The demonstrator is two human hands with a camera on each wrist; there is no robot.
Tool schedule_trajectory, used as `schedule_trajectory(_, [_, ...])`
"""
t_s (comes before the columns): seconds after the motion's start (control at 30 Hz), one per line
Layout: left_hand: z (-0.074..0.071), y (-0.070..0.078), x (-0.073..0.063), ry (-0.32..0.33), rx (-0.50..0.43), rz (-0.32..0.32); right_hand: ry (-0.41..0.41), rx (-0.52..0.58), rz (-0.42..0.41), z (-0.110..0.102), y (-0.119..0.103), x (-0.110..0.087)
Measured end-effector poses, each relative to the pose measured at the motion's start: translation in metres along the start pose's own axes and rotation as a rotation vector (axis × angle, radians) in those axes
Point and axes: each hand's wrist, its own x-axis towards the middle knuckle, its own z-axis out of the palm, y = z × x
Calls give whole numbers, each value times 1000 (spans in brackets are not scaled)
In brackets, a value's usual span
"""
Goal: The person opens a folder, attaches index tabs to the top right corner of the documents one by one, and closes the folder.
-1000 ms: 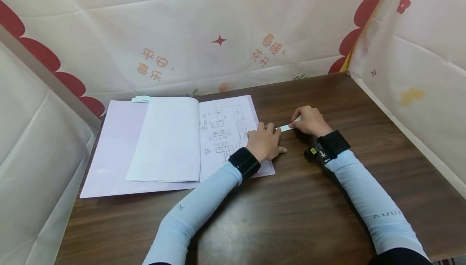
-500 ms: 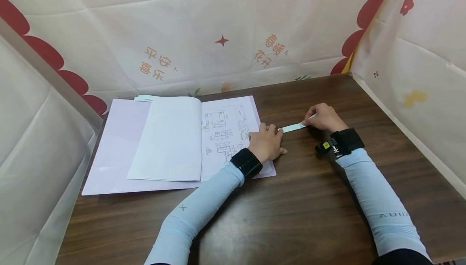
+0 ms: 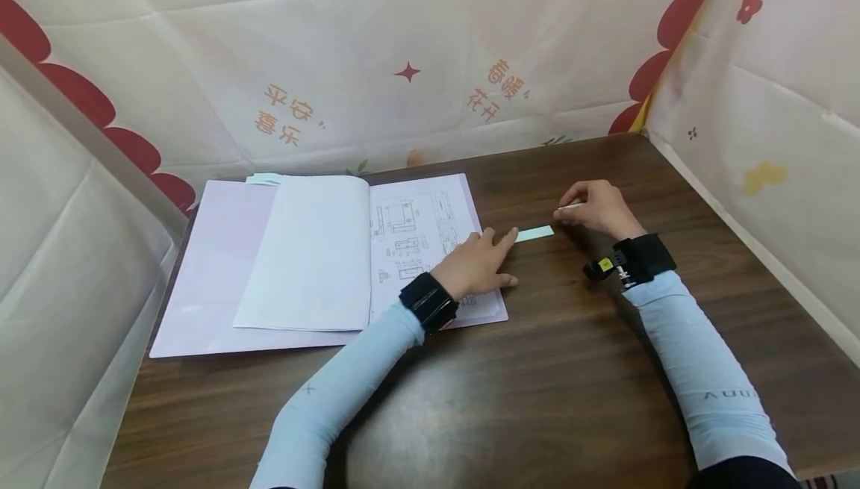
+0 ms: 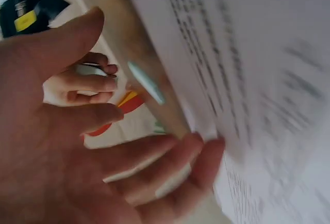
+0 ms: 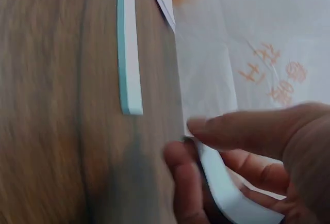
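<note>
Well, from where I sit the near end of the pale green strip [image 3: 536,234] is hard to make out, since my left hand's [image 3: 473,265] forefinger meets or covers it in the head view; I cannot tell whether they touch. In the right wrist view the strip's far part is cut off at the top, and the left wrist view blurs the print on the page [image 3: 430,213]. The strip lies flat on the table [image 3: 571,362] between my hands, beside the page. My left hand is spread at the page's edge; my right hand [image 3: 598,209] pinches a curved white piece [image 5: 227,185], partly hidden by its fingers. Half a second ago that hand was at the strip's outer end; now it stands apart, leaving that end bare
</note>
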Motion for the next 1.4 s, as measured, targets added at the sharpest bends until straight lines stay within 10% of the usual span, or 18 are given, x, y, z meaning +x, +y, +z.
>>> schedule_trajectory(0.43, [18, -44, -60, 98, 95, 21, -49, 31, -145, 41, -39, 16])
schedule_trajectory(0.93, [18, -51, -66, 24, 95, 24, -65, 239, 0, 94, -106, 132])
schedule_trajectory(1.4, [17, -53, -65, 23, 121, 5, -63, 212, 113, 110, -114, 161])
